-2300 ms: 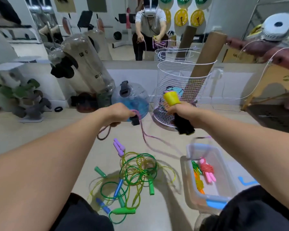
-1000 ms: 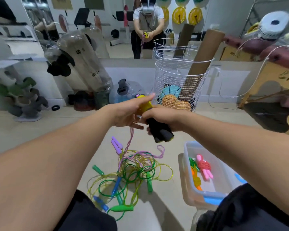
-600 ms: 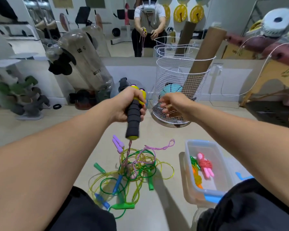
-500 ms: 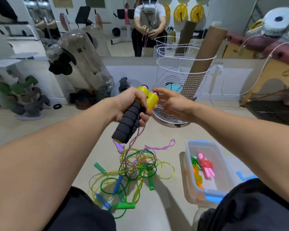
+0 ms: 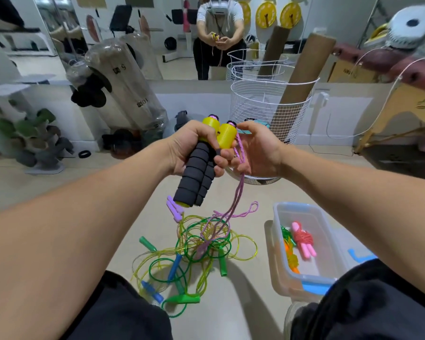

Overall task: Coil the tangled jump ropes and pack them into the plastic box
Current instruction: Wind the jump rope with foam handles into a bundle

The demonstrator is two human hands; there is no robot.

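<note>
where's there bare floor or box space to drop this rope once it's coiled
Inside the plastic box, the half right of the pink coiled rope is bare. The floor strip between the rope tangle and the box wall is also free. It is crowded on the box's left side, by the orange and green ropes, and across the tangle.

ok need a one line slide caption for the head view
Left hand grips both foam handles of the pink rope while the right hand gathers its cord above the tangled pile.
</note>
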